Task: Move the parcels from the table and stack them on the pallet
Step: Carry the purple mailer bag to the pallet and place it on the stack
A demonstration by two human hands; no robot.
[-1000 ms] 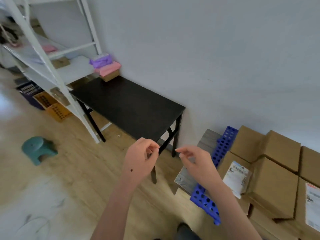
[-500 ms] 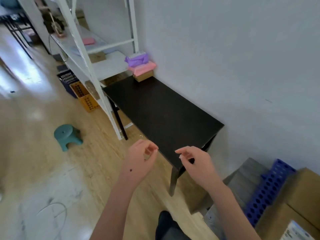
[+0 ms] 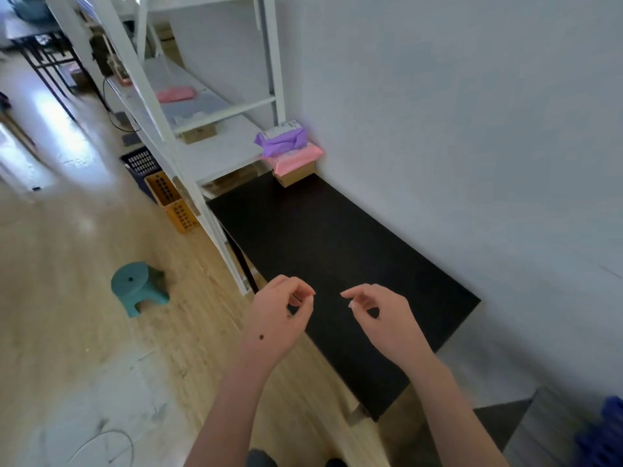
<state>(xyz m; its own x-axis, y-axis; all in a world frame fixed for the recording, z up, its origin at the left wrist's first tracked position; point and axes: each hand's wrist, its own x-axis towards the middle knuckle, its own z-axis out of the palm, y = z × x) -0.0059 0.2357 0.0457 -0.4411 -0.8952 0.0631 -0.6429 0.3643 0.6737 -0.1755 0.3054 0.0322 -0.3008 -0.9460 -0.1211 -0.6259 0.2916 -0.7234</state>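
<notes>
Head view: both hands are up in front of the body, empty. The left hand [image 3: 279,318] is loosely curled with the thumb near the fingertips, grasping nothing. The right hand [image 3: 384,318] is the same, fingers relaxed and bent, nothing in it. Both hang over the near end of the black worktop [image 3: 337,257] without touching it. That reads as hands carried ready for a pickup, not a grip.

Task's things: a small stack at the far corner of the worktop, against the wall and just beside the white shelf unit [image 3: 215,153]. The purple parcel [image 3: 283,143] is on top, the pink parcel [image 3: 296,161] under it, the brown box [image 3: 296,176] at the bottom, each touching the next. Tucked into the corner like that, they sit well apart from both hands, so a step along the worktop looks needed.

Only a blurred blue edge of the pallet [image 3: 606,433] shows at the bottom right, at the opposite end from the parcels; its load can't be seen.

On the floor are a teal stool [image 3: 135,286] and an orange crate [image 3: 172,203] by the shelf unit.

Judgement: approach phase. The soft-wrapped top parcels could slide off if the stack is lifted whole, so grip from under the brown box or take them singly
</notes>
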